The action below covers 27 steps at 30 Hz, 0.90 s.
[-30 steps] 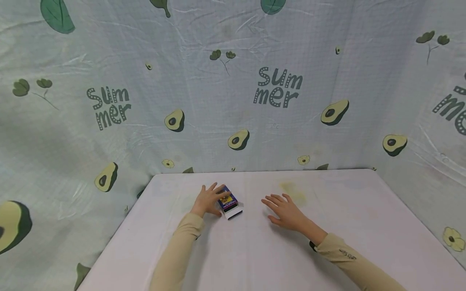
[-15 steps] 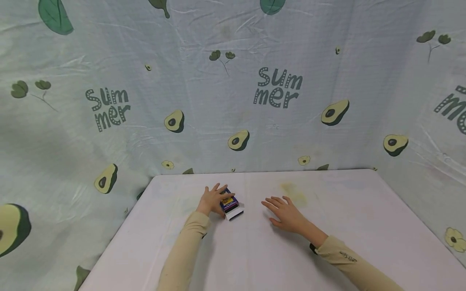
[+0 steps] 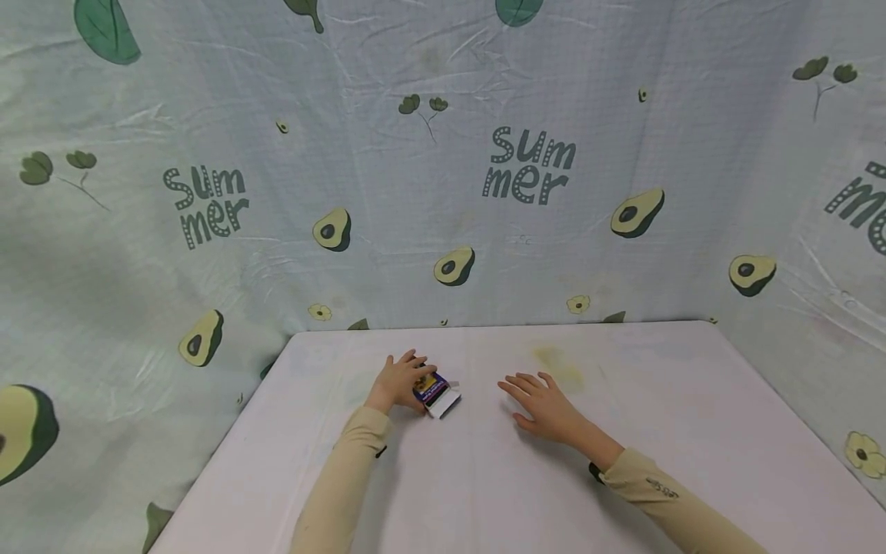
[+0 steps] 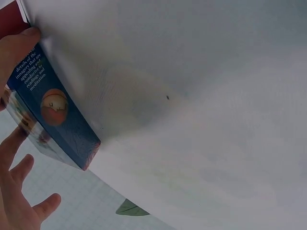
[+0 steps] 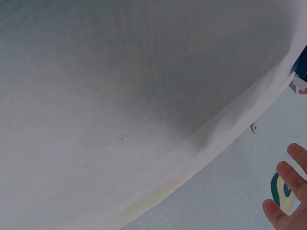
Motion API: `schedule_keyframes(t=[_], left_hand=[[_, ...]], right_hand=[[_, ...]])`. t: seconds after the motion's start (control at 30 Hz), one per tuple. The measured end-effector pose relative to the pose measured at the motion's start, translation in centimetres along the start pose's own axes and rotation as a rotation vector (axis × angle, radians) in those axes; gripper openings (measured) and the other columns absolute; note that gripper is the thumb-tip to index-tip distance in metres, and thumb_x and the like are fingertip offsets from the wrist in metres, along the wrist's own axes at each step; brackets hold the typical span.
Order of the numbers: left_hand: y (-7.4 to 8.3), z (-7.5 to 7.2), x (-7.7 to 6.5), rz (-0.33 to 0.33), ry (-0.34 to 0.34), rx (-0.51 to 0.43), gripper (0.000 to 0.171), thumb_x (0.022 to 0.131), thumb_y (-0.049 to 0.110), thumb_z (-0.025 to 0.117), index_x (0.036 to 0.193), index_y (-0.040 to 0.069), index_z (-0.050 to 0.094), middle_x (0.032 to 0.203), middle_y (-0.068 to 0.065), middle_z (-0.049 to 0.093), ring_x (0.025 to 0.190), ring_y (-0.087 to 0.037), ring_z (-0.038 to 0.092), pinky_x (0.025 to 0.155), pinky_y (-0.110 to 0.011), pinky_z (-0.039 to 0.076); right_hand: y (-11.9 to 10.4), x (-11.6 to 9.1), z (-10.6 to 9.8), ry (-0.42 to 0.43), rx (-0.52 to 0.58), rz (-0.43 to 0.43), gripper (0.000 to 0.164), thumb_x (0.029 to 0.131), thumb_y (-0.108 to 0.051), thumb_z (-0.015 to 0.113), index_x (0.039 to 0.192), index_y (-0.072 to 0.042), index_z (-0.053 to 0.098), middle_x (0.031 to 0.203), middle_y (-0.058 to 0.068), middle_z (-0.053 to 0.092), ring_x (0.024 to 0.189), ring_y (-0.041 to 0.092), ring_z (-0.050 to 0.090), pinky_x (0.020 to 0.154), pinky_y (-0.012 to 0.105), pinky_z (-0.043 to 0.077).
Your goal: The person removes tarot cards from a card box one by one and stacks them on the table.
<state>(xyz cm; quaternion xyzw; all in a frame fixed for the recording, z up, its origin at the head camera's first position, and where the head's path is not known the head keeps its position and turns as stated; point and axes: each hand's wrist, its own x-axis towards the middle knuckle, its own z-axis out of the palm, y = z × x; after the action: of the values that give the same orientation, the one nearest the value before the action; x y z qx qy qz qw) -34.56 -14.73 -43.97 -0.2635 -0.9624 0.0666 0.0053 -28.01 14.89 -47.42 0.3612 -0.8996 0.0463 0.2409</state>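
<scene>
My left hand (image 3: pixel 396 382) grips a small dark blue printed card box (image 3: pixel 433 389) on the table. In the left wrist view, the thumb (image 4: pixel 19 47) presses the text-covered side of the box (image 4: pixel 62 115), and some fingers reach the opposite face while others stretch out past it. The white end flap of the box stands open toward the near right. Over the table to the right, my right hand (image 3: pixel 547 408) holds nothing, its fingers spread and relaxed. A corner of the box (image 5: pixel 301 67) shows at the right wrist view's edge.
A white table (image 3: pixel 471 477) lies under both hands, with a yellowish stain (image 3: pixel 559 368) toward its back. Behind and beside it hangs a pale sheet (image 3: pixel 388 185) printed with avocados, leaves and lettering.
My left thumb has come against the box's near side and the fingers have closed round it. The box has turned and tilted slightly. My right hand has barely moved.
</scene>
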Motion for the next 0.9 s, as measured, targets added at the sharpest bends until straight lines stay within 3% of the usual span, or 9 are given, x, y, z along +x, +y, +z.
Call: schedule_keyframes(t=[0.2,0.47,0.67,0.9], left_hand=[[-0.3,0.4,-0.3,0.005,0.03,0.033,0.08,0.06,0.052,0.076,0.129,0.026,0.047,0.13,-0.005,0.048,0.127,-0.027,0.037,0.099,-0.056,0.031],[-0.6,0.6,-0.8,0.035,0.099,0.041,0.077,0.059,0.055,0.075,0.126,0.024,0.05,0.115,-0.005,0.053,0.109,-0.024,0.046,0.093,-0.054,0.036],[-0.6,0.3,-1.3,0.063,0.161,0.049,0.076,0.058,0.058,0.074,0.123,0.024,0.053,0.108,-0.004,0.054,0.1,-0.022,0.047,0.088,-0.052,0.038],[-0.1,0.1,-2.0,0.131,0.27,0.076,0.074,0.058,0.061,0.072,0.12,0.024,0.055,0.101,-0.004,0.054,0.093,-0.021,0.048,0.083,-0.049,0.04]], right_hand=[[0.0,0.0,0.0,-0.005,-0.001,-0.013,0.056,0.077,-0.024,0.068,0.128,-0.012,0.05,0.125,0.009,0.055,0.114,0.027,0.051,0.091,0.053,0.036],[0.1,-0.2,0.2,-0.012,-0.009,-0.018,0.056,0.077,-0.026,0.069,0.128,-0.013,0.049,0.126,0.009,0.054,0.115,0.026,0.05,0.091,0.053,0.036],[0.2,-0.4,0.3,0.015,-0.015,-0.033,0.058,0.075,-0.027,0.07,0.127,-0.012,0.05,0.124,0.009,0.055,0.113,0.027,0.051,0.089,0.053,0.037],[0.2,-0.6,0.0,-0.012,0.015,-0.006,0.06,0.075,-0.027,0.071,0.128,-0.012,0.048,0.125,0.01,0.054,0.115,0.027,0.05,0.091,0.055,0.035]])
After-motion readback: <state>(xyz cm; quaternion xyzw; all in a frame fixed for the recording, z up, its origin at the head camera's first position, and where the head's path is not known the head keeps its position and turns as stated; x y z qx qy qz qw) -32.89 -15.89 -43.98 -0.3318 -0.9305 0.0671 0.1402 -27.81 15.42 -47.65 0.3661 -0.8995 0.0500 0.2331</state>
